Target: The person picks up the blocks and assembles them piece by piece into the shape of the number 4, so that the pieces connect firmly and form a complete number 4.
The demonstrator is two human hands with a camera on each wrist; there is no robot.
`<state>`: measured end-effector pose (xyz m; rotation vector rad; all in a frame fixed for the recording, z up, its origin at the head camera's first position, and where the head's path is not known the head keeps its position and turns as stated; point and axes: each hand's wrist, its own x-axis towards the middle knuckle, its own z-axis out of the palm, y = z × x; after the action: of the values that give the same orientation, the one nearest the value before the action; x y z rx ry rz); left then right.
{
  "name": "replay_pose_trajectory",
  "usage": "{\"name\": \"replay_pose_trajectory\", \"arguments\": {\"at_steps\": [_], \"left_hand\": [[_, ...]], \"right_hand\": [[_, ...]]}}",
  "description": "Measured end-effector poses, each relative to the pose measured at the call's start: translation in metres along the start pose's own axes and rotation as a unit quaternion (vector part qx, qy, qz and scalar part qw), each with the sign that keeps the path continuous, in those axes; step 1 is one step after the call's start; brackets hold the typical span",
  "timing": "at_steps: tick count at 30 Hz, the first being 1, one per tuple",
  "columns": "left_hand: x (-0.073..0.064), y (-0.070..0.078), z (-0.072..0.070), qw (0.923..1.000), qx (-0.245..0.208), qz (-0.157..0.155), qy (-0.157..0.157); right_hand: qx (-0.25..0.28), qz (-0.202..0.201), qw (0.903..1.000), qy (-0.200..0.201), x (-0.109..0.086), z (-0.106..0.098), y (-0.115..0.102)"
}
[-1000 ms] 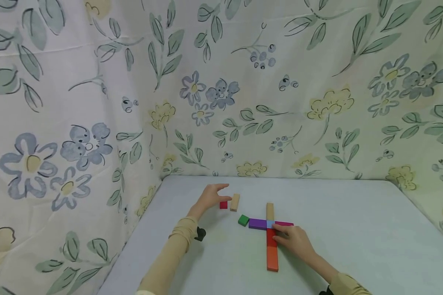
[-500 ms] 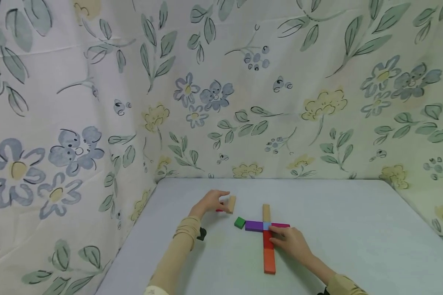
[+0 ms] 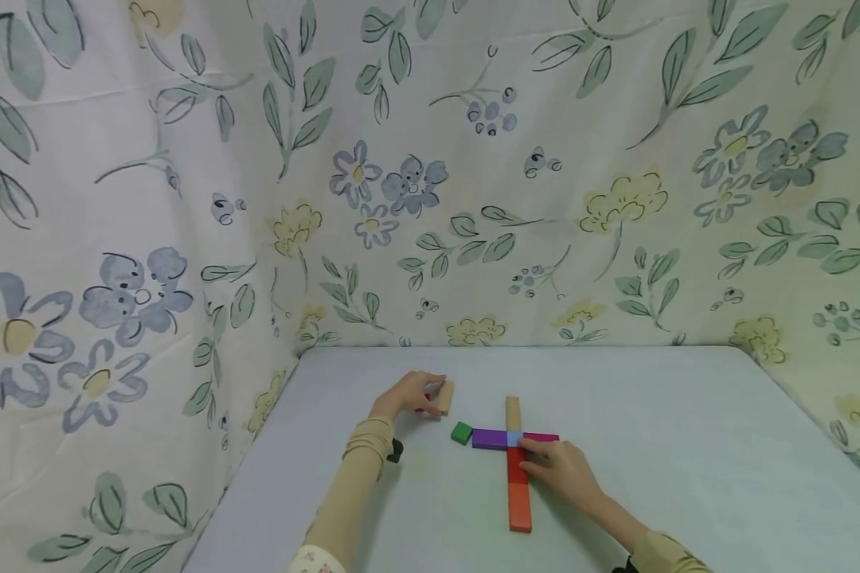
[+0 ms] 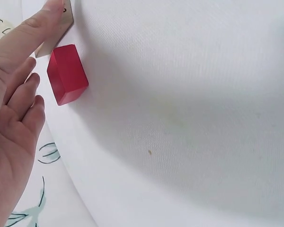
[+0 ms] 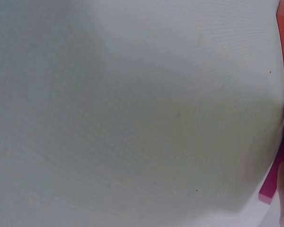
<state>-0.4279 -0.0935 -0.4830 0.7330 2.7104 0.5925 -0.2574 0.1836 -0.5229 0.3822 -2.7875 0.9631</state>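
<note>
My left hand (image 3: pixel 404 395) reaches to the back left and pinches a plain wooden block (image 3: pixel 446 398) between thumb and fingers. In the left wrist view the thumb lies on that block's printed end, with a red block (image 4: pixel 68 73) beside it. My right hand (image 3: pixel 564 471) rests at the middle of a cross of blocks. Its fingertips touch the light blue block (image 3: pixel 514 438) and the red block (image 3: pixel 517 465). The other parts of the cross are a wooden block (image 3: pixel 512 412) behind, a purple block (image 3: pixel 490 439) left, a magenta block (image 3: pixel 542 437) right and an orange block (image 3: pixel 519 508) in front.
A green block (image 3: pixel 462 433) sits turned at an angle by the purple block's left end. The white table (image 3: pixel 652 446) is bounded by a floral cloth (image 3: pixel 580 159) at the back and left.
My left hand has come down and closed its thumb and fingers onto the wooden block. The right hand keeps its place on the cross. The head view has turned slightly right.
</note>
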Motion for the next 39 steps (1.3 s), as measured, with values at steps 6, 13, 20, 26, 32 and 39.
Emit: {"name": "replay_pose_trajectory", "arguments": {"at_steps": [6,13,20,26,32,39], "left_hand": [[0.002,0.002,0.0,0.9999,-0.008,-0.011,-0.009],[0.001,0.003,0.0,0.9998,-0.014,-0.012,-0.009],[0.005,-0.002,0.006,0.9999,-0.009,-0.002,0.007],[0.002,0.001,0.004,0.9995,-0.016,0.008,0.025],[-0.004,0.01,-0.007,0.9987,-0.017,0.021,0.043],[-0.01,0.016,-0.023,0.9975,-0.025,0.036,0.055]], "right_hand": [[0.005,-0.009,0.9999,0.004,-0.001,-0.001,0.0],[-0.003,0.005,1.0,0.002,0.0,0.0,-0.001],[-0.007,0.004,1.0,0.001,0.0,0.002,0.002],[-0.004,0.009,1.0,0.0,0.001,0.002,0.003],[-0.005,0.01,0.9999,0.001,0.001,0.001,0.002],[-0.004,0.01,0.9999,-0.002,0.001,0.0,-0.001]]}}
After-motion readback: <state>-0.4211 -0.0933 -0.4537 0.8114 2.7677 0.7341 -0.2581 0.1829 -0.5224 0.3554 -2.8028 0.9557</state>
